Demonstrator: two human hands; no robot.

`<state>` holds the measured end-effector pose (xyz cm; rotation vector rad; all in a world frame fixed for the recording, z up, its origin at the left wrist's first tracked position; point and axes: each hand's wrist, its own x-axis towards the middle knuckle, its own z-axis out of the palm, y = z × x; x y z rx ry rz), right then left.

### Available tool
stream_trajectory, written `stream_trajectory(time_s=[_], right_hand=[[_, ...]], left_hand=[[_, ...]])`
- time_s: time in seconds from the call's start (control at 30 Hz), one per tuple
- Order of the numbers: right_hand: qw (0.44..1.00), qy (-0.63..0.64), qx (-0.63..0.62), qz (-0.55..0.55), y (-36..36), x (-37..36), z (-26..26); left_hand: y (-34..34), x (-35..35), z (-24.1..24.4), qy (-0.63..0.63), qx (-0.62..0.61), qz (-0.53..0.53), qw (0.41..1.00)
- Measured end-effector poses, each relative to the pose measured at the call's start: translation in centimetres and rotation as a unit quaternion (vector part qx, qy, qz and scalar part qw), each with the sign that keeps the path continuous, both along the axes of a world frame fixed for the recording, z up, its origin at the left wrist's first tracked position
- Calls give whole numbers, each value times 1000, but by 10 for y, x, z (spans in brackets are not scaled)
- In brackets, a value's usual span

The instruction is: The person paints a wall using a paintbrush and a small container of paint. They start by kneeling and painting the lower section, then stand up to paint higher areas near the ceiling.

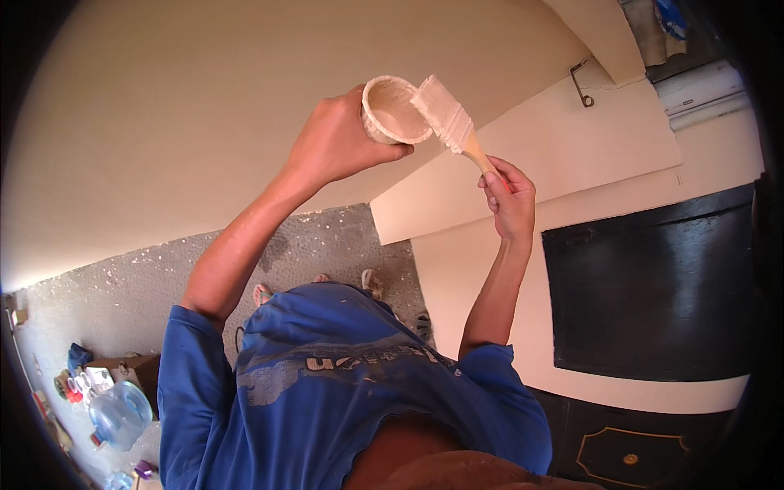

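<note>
My left hand (343,138) grips a small round paint tub (397,111), its rim and outside crusted with cream paint. The tub is tilted so its inside shows, with pale paint in it. My right hand (511,193) holds a flat paintbrush (450,119) by its wooden handle, fingers near the red end. The bristles and ferrule are coated in cream paint and point up to the left, at the tub's right rim; whether they touch it I cannot tell. Behind both hands stands a cream wall (202,110).
A metal hook (580,86) juts from the wall at upper right. A black panel (652,288) is on the right wall, a dark door with gold trim (631,459) below. On the paint-speckled floor (141,275) at lower left are a water jug (121,416) and a box (138,376).
</note>
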<state>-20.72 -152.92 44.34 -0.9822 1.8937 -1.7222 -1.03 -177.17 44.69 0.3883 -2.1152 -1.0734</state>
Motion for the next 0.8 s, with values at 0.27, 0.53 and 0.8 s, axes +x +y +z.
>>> stream_trajectory(time_s=[0.27, 0.53, 0.8], right_hand=[[995, 73, -44, -50, -19, 24, 4], [957, 102, -196, -187, -74, 25, 30], [910, 141, -281, -270, -132, -12, 48]], left_hand=[[-10, -5, 16, -12, 46, -4, 999], [-19, -8, 22, -5, 50, 26, 998], [-23, 28, 1, -33, 79, 38, 996]])
